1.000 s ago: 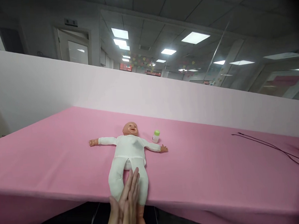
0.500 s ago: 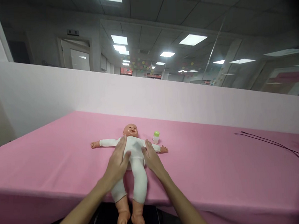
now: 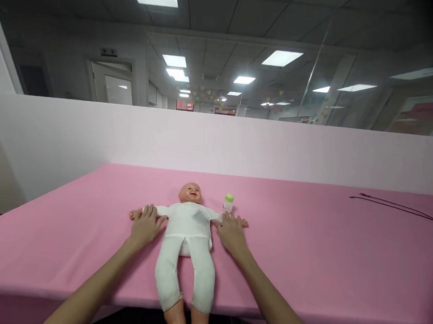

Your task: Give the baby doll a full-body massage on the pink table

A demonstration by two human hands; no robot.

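**Hands on the arms of a supine doll (image 3: pixel 188 220)**

Head view. The doll, dressed in white, lies face up on the pink-covered counter (image 3: pixel 317 244), head toward the white wall (image 3: pixel 274 151) and arms spread wide. Its bare lower legs extend past the near edge; the feet are cut off by the frame. The left hand (image 3: pixel 143 228), palm down, rests across the sleeve at the frame's left, near the doll's hand; its fingers are stretched out, the thumb standing apart from them. The right hand (image 3: pixel 232 233) lies in the same manner over the opposite sleeve, fingers extended and thumb apart, pointing toward the doll's body. A small bottle (image 3: pixel 229 203) with a green cap stands just beyond the right hand, near that sleeve. Two dark cords (image 3: pixel 403 210) lie well apart at the right. Above the wall, lit ceiling panels (image 3: pixel 282 58) are visible.
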